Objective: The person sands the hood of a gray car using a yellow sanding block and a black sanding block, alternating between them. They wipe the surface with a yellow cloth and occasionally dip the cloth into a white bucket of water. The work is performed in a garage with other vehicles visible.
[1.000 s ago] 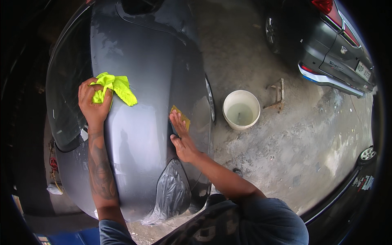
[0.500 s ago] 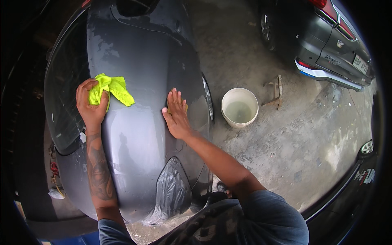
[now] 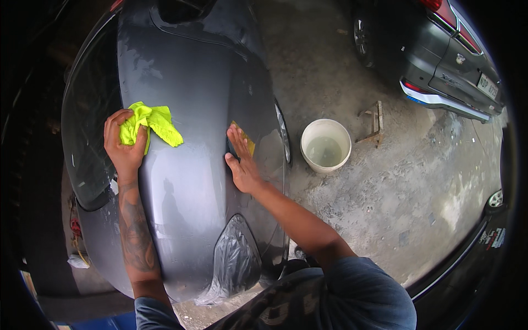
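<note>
A dark grey car body (image 3: 181,187) with a wet sheen and dull patches fills the left and middle. Bunched in my left hand (image 3: 124,140) is a bright yellow-green cloth (image 3: 157,124), which rests on the panel near the dark rear window. My right hand (image 3: 243,165) presses a thin yellow sanding pad (image 3: 251,146) against the curved side of the panel. Its fingers lie fairly straight over the pad, so most of it is hidden. Crinkled plastic film (image 3: 236,256) covers a lamp-shaped area close to my body.
On the concrete floor (image 3: 374,203) to the right stands a white bucket (image 3: 325,146) with cloudy water. Beside it is a small wooden frame (image 3: 377,125). Another grey car (image 3: 434,60) is at the far right, and a black car (image 3: 467,275) at the lower right.
My right hand has slid slightly nearer to me and turned, so more of the yellow pad shows. The left hand keeps its hold on the cloth. The whole view has shifted a little.
</note>
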Available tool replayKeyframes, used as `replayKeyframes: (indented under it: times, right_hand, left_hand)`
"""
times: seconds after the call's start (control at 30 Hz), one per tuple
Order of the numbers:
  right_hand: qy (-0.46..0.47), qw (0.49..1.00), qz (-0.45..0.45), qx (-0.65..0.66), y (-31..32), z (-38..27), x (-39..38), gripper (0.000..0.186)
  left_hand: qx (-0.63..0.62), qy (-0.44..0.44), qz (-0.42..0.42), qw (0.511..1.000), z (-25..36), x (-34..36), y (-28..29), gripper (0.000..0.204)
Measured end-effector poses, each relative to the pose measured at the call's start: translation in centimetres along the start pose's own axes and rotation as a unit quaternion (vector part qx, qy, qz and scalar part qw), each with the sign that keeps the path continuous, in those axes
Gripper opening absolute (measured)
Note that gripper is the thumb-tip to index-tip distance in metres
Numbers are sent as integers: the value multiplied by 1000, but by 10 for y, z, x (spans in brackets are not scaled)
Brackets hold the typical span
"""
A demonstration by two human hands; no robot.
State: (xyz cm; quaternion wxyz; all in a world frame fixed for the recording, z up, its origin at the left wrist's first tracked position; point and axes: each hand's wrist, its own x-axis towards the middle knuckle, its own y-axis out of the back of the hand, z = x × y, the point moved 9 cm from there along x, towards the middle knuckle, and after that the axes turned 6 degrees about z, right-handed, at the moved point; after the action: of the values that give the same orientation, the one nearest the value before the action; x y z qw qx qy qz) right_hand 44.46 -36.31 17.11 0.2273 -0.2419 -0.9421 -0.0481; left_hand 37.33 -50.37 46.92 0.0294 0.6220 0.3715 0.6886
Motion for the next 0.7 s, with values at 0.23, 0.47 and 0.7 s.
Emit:
replayKeyframes:
  times: [0.23, 0.47, 0.7]
  right_hand:
    - [3, 1000, 19, -13, 9, 15, 24, 66]
    - [-21, 999, -18, -18, -4, -8, -31, 72]
    - [-49, 998, -17, -26, -3, 8, 13, 77]
  left_hand:
    - [2, 6, -14, 1000, 0, 5, -9, 32]
    - [15, 13, -18, 1000, -4, -2, -1, 32]
    - [111, -35, -30, 993, 17, 9, -6, 40]
